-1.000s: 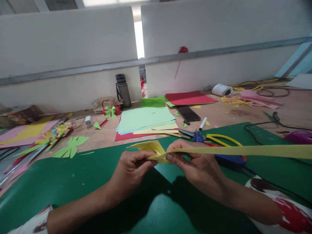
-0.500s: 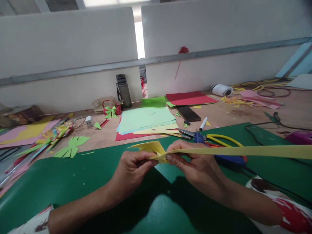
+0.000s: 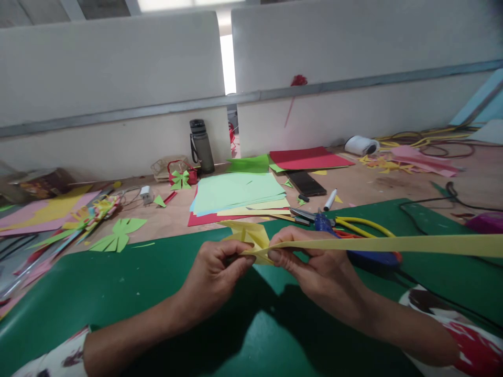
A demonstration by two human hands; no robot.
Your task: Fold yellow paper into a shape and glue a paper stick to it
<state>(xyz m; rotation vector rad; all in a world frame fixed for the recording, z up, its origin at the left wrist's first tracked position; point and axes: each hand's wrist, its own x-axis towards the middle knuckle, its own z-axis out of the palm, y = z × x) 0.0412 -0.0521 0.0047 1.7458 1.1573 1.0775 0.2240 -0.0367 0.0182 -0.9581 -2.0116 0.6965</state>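
My left hand pinches a folded piece of yellow paper between thumb and fingertips. Close beside it, my right hand is closed on the yellow paper strip, whose long end stretches away to the right edge of the view. Strip and folded piece meet between the two hands; whether they are one piece I cannot tell. Both hands are above the green mat and cast a shadow on it. The fingers hide part of the folds.
Just beyond my right hand lie a blue glue gun, yellow-handled pliers and a white marker. Behind are stacked paper sheets, a phone and a dark bottle. Green paper cutouts lie at left.
The folded yellow paper has turned slightly between my fingers, and more of its folds show above them. Both hands keep their grip; the whole view has shifted a little.
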